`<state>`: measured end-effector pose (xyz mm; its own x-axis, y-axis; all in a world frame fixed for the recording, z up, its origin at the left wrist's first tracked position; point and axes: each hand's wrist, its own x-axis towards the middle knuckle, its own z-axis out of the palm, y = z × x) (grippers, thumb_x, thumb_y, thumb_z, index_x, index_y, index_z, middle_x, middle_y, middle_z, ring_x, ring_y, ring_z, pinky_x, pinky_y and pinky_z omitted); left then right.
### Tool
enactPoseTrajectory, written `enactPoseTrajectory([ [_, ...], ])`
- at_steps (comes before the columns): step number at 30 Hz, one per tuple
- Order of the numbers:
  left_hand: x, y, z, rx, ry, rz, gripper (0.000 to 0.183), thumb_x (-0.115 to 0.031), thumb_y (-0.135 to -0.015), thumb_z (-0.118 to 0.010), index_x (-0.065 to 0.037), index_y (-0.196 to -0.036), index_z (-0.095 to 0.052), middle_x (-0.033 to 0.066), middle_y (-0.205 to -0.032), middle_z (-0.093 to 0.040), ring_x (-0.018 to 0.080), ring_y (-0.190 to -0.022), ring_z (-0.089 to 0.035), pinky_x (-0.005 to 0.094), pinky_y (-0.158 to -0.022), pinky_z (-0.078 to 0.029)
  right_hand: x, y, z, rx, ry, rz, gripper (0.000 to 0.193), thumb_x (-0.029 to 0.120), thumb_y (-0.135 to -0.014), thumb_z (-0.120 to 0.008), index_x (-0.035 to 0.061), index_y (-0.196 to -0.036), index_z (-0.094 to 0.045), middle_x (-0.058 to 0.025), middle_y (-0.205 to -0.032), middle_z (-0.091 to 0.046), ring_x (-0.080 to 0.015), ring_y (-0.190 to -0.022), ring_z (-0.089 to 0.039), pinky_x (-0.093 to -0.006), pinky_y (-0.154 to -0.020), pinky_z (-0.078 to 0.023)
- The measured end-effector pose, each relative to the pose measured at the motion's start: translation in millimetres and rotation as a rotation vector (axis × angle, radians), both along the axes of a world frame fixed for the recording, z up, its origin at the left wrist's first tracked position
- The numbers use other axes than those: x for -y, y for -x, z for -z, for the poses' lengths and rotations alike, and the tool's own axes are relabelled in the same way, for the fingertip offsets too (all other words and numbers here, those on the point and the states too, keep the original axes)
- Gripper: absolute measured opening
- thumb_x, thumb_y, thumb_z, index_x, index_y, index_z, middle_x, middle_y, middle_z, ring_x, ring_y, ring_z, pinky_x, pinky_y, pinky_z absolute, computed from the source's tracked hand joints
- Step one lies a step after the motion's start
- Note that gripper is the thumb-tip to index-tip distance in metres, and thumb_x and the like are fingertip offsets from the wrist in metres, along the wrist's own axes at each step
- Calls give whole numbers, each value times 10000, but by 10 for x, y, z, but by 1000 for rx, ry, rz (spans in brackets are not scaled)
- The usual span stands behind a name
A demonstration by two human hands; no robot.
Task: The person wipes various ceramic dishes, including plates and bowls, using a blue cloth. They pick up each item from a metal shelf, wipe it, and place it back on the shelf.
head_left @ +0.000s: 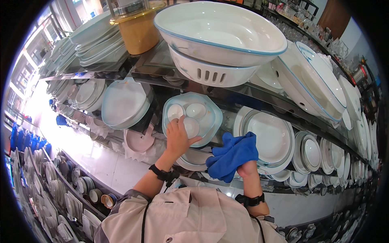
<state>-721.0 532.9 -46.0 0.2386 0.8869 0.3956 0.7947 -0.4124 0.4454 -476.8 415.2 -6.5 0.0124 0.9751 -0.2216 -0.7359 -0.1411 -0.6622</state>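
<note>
My left hand (178, 137) reaches over a pale blue dish (214, 117) with wavy edges, its thumb stretched away from the fingers. Three small white bowls sit in that dish: a left bowl (175, 110), a right bowl (196, 109) and a lower bowl (192, 128). The fingertips lie against the left and lower bowls; whether they grip either is not clear. A bunched blue cloth (233, 156) is in my right hand (246, 168), which is mostly covered by it. Beside the cloth stands a large white round dish (272, 135), propped at a tilt.
Above my hands, a stacked pair of blue-rimmed basins (221, 30) rests on the dark upper shelf (150, 67). Left of them are a gold-coloured pot (139, 36) and stacked plates (101, 46). A pink dish (139, 139) sits low left; oval platters (316, 77) lean at right.
</note>
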Motion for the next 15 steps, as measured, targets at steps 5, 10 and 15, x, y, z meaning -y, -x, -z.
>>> enactPoseTrajectory([
  [5,-10,-96,-14,-45,-4,-51,979,-444,-678,-858,-3,-1428,-410,228,-1248,-455,396,-1131,-460,481,-957,-385,4,-2,74,121,-14,66,516,478,-1026,-509,41,-1300,-513,-187,-1290,-616,-373,-1043,-674,-525,-937,-550],
  [10,-17,-152,9,-36,-1,-106,978,-414,-651,-865,-29,-1432,-420,213,-1241,-451,390,-1132,-457,487,-956,-379,40,-13,-7,55,-27,28,437,441,-1021,-542,72,-1254,-545,-146,-1250,-631,-316,-1076,-648,-486,-974,-526],
  [15,-27,-189,34,-37,8,-124,976,-421,-657,-861,-48,-1442,-418,206,-1253,-443,388,-1150,-452,491,-964,-378,105,-23,-101,11,-33,19,399,443,-1024,-543,92,-1212,-565,-117,-1205,-644,-277,-1079,-636,-464,-983,-520],
])
